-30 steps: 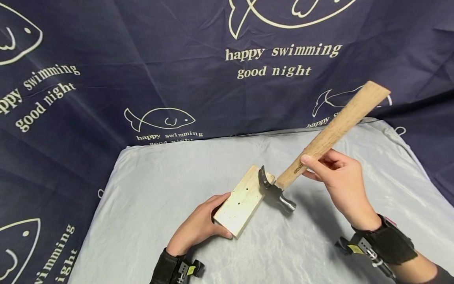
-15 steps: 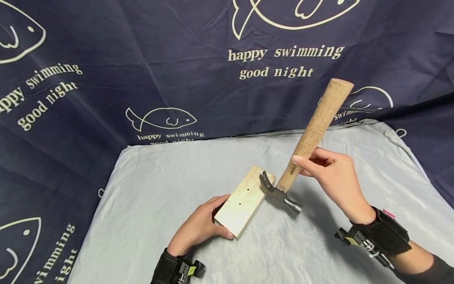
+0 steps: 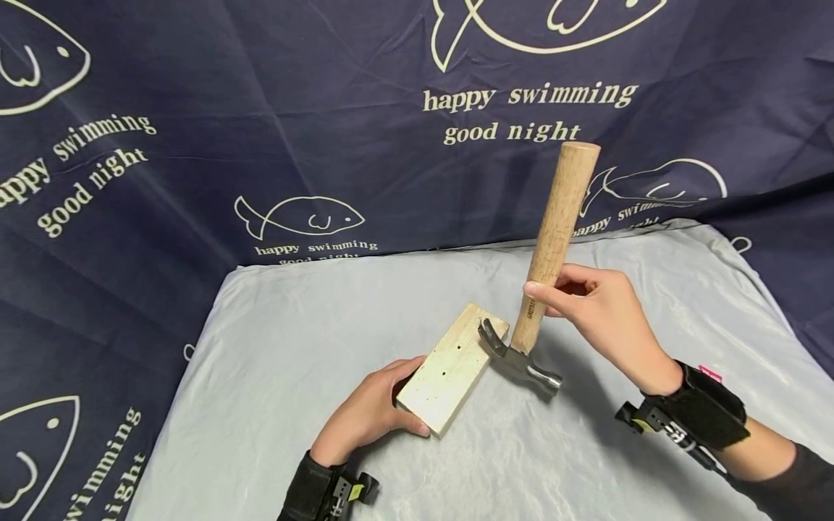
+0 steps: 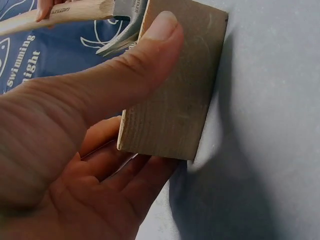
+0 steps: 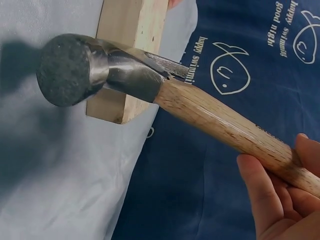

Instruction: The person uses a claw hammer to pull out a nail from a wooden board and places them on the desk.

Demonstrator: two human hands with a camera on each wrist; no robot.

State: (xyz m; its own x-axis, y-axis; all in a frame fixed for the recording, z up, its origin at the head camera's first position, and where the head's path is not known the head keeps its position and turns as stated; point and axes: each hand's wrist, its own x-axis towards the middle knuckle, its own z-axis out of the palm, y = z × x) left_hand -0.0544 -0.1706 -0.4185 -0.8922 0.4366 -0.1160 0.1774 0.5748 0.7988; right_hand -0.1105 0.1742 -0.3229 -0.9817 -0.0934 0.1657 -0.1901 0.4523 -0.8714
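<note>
A pale wooden block (image 3: 449,376) with two small dark holes in its top lies slanted on the cloth. My left hand (image 3: 366,414) grips its near end; in the left wrist view the thumb (image 4: 150,50) presses the block's end face. With thumb and fingers, my right hand (image 3: 609,315) holds a claw hammer (image 3: 554,224) by the lower part of its wooden handle, head down and handle nearly upright. The claw (image 3: 491,339) reaches over the block's far right end, while the striking face (image 5: 62,70) points away to the right. Whether anything sits in the claw, I cannot tell.
A light blue cloth (image 3: 293,325) covers the table. Behind and to the left hangs a dark blue curtain (image 3: 326,130) printed with fish and words. Each wrist wears a black strap (image 3: 700,409) with a small device.
My right hand has shifted left and swung the handle from leaning right to nearly upright. The hammer's striking face has moved right and slightly down. My left hand keeps its grip on the block.
</note>
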